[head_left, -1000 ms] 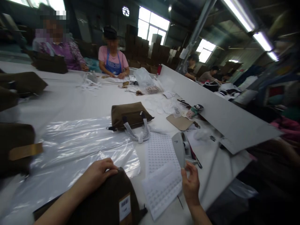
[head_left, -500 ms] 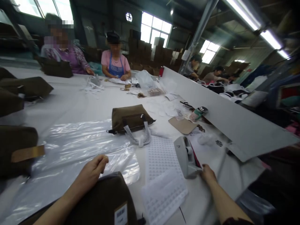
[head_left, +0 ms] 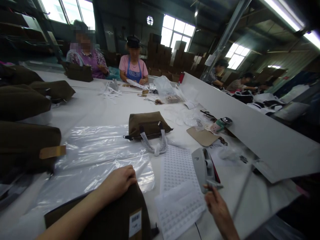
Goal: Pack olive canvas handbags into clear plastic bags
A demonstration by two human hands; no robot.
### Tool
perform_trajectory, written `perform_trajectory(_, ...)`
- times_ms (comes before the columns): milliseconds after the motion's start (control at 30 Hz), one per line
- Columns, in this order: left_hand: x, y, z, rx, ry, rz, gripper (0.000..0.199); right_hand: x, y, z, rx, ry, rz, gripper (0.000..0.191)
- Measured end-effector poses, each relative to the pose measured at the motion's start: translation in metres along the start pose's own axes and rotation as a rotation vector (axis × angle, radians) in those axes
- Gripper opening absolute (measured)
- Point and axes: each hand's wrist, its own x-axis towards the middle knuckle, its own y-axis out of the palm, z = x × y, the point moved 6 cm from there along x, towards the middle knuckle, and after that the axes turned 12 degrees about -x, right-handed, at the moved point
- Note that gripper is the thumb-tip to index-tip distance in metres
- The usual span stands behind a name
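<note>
At seven o'clock I see the left hand (head_left: 121, 181) curled on the dark bag (head_left: 115, 216), at five the right hand (head_left: 218, 206) bunched at the tape dispenser (head_left: 200, 166), any pinch unclear.

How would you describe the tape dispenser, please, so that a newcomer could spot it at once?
On the white table, find the printed sheets between the left hand and right hand. The tape dispenser stands at their right edge, the right hand at its near end. Unlike those flat sheets, it is bulky and grey, with a dark mark on its side.
</note>
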Motion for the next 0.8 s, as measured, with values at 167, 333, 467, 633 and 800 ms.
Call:
perform_trajectory(167, 0.004, 0.005, 0.007, 0.013, -0.057, -0.005, 0.021, -0.032, 0.12, 0.071, -0.034, -0.186, 0.509, 0.05)
perform_trajectory(333, 0.008, 0.003, 0.022, -0.062, -0.096, -0.035, 0.025, -0.038, 0.157, 0.134, -0.166, -0.452, 0.666, 0.031)
perform_trajectory(467, 0.008, 0.001, 0.03, -0.114, -0.107, -0.062, 0.027, -0.035, 0.172, 0.15, -0.247, -0.501, 0.723, 0.028)
perform_trajectory(633, 0.008, 0.001, 0.026, -0.125, -0.086, -0.071, 0.027, -0.03, 0.194, 0.151, -0.328, -0.541, 0.786, 0.027)
perform_trajectory(800, 0.01, 0.002, 0.025, -0.12, -0.086, -0.08, 0.026, -0.03, 0.207, 0.155, -0.297, -0.56, 0.83, 0.026)
